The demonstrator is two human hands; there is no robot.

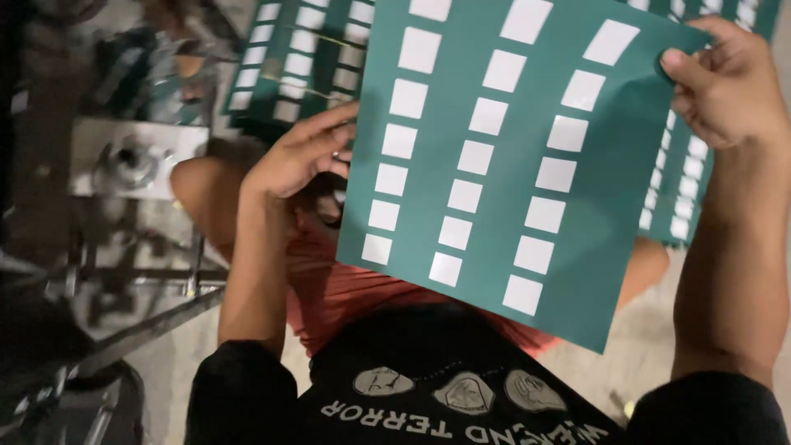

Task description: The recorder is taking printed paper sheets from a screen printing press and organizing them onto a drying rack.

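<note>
The two hands are holding up a teal-green paper sheet with rows of white rectangles [494,165] between them: the left hand [301,152] is gripping its left edge, the right hand [725,82] is pinching its upper right corner, above the lap. A stack of similar green sheets [297,58] is lying behind.

This looks like a small workshop or print-finishing floor rather than a home room. At ten o'clock stands a grey metal machine with a round steel fitting on a flat plate [132,156], carried on a dark frame of thin steel bars [156,284]. At twelve o'clock lies a stack of teal sheets printed with rows of white rectangles [288,62], with more at three o'clock. The bare pale concrete floor [651,338] shows at five o'clock.
</note>
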